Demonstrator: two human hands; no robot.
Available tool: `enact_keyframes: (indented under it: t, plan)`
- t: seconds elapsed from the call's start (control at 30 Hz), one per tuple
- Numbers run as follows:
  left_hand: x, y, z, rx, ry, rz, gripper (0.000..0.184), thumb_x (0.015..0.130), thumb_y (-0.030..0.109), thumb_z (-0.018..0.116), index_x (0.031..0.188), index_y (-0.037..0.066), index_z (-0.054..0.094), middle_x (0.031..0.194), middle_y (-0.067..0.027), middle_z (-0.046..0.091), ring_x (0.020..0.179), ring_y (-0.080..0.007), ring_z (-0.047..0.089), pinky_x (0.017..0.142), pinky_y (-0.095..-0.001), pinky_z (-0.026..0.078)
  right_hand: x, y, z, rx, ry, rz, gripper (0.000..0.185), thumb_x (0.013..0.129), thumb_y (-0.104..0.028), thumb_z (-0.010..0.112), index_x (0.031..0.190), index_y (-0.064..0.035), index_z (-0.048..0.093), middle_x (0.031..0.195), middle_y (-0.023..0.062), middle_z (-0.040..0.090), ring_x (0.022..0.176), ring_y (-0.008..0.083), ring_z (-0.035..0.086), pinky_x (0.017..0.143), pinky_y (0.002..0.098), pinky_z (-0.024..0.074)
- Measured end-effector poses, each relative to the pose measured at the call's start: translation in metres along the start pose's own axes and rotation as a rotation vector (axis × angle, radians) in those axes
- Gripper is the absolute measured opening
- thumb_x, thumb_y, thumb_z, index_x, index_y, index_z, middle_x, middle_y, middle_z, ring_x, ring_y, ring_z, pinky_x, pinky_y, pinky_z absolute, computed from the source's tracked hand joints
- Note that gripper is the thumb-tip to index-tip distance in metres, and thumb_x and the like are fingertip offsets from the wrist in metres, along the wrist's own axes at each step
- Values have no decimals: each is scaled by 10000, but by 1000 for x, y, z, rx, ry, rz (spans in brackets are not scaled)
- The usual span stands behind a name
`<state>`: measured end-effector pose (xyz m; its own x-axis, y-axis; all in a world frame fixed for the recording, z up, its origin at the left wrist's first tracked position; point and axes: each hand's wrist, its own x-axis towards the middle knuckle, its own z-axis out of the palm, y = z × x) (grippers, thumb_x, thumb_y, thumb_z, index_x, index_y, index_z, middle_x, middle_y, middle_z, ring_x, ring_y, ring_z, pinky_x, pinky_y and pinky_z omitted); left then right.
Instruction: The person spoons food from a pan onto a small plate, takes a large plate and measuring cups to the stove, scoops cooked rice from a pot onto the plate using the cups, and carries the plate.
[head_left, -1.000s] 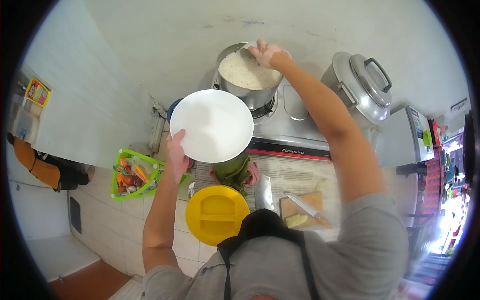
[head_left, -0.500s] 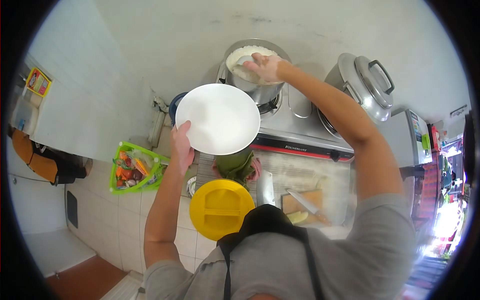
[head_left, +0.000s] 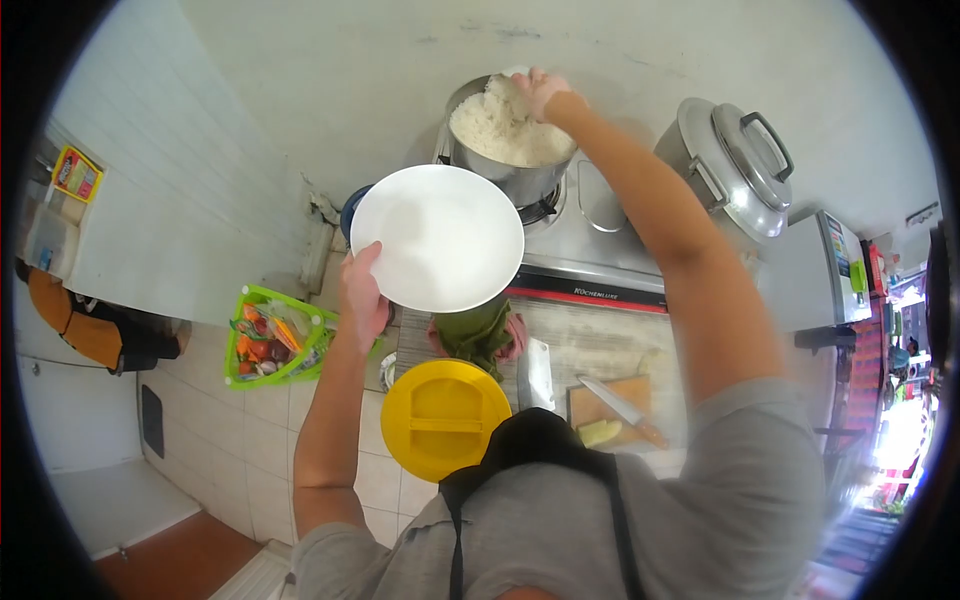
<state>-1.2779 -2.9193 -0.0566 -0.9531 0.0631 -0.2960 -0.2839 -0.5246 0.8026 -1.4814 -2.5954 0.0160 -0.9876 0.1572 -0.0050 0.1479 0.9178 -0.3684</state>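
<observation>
My left hand point(head_left: 365, 298) is closed on the rim of a white plate point(head_left: 437, 240), thumb on top. The plate is tilted and bare, held just in front of a metal pot point(head_left: 510, 178) on the stove. Cooked white rice point(head_left: 510, 130) fills the pot. At the pot's far right rim, my right hand point(head_left: 545, 95) is closed around a small white bowl-like scoop point(head_left: 516, 72), mostly hidden by fingers and rice. Some rice is heaped up beside that hand.
A lidded steel pot point(head_left: 735, 165) stands on the stove point(head_left: 600, 260) at right. Nearer are a yellow lid point(head_left: 445, 420), green cloth point(head_left: 470, 335), cleaver point(head_left: 537, 372), and a knife point(head_left: 612, 400) on a cutting board point(head_left: 635, 392). A green vegetable basket point(head_left: 272, 340) sits left.
My right hand has moved from the middle of the pot up to its far right rim, pushing rice into a heap. The plate in my left hand has hardly moved.
</observation>
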Motion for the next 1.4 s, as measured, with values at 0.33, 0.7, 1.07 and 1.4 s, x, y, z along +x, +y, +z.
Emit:
enact_keyframes:
  t: [0.33, 0.7, 1.07, 1.4]
  plan:
    - [1, 6, 7, -12, 7, -14, 398, 888, 138, 496, 1216, -87, 487, 1154, -201, 597, 1006, -293, 627, 873, -392, 510, -64, -29, -2, -149, -155, -243, 600, 944, -555, 275, 1312, -94, 385, 1166, 233, 596, 1097, 401, 567, 935, 480, 435]
    - [7, 6, 9, -9, 14, -33, 387, 892, 133, 497, 1216, -79, 483, 1138, -204, 601, 992, -295, 634, 857, -386, 517, -65, -25, 14, -127, -177, -306, 557, 963, -525, 297, 1253, -69, 433, 946, 251, 617, 945, 369, 621, 831, 456, 471]
    - [-9, 11, -14, 88, 31, -65, 432, 898, 175, 506, 1251, -68, 455, 1157, -188, 594, 1000, -303, 628, 848, -408, 520, -42, 6, -28, 492, -415, 200, 501, 929, -482, 343, 798, -47, 553, 564, 43, 503, 450, 121, 389, 392, 296, 298]
    - [-30, 50, -2, 3, 64, 22, 478, 906, 210, 501, 1289, -67, 430, 1223, -172, 557, 1121, -287, 565, 947, -398, 462, -49, 33, -29, 1134, -310, 408, 198, 861, -197, 408, 1002, -71, 467, 648, 60, 523, 458, 85, 331, 396, 257, 248]
